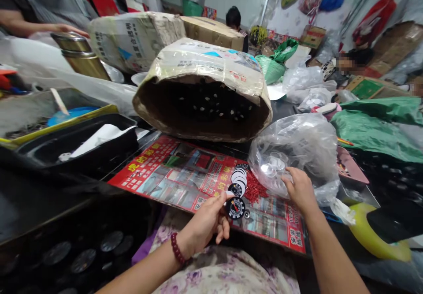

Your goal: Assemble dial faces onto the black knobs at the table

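Observation:
My left hand [211, 219], with a dark red bead bracelet at the wrist, pinches a small round black dial gauge [236, 208] by its edge. The gauge has white marks and a red pointer. Just beyond it, several round dial cards [239, 180] lie fanned out beside a heap of small red pointers [256, 189]. My right hand [299, 190] is at the near side of a clear plastic bag [307, 142], thumb and fingers apart, with nothing seen between them. Clear round covers [273, 165] lie in the bag near its fingertips.
A red printed board [158, 175] lies under the parts. Behind it, a large sack [211, 60] gapes toward me, dark pieces inside. A black tray [109, 124] stands at left, a yellow object [366, 232] and green sacking [390, 126] at right. Other people sit or stand farther back.

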